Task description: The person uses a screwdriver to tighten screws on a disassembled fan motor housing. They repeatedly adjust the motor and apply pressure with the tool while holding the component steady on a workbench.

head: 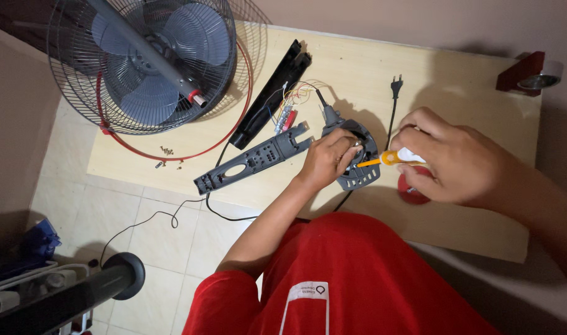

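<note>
My left hand grips a dark grey round fan part lying on the pale wooden table. My right hand holds a small white bottle with a yellow collar and thin orange nozzle; the nozzle tip points at the part next to my left fingers. A long grey switch housing lies just left of my left hand, and loose coloured wires trail behind it.
A grey fan head with cage and blades rests at the table's far left, ringed by a red hoop. A black cover, small screws, a plug, a red cap lie about. A fan stand is on the floor.
</note>
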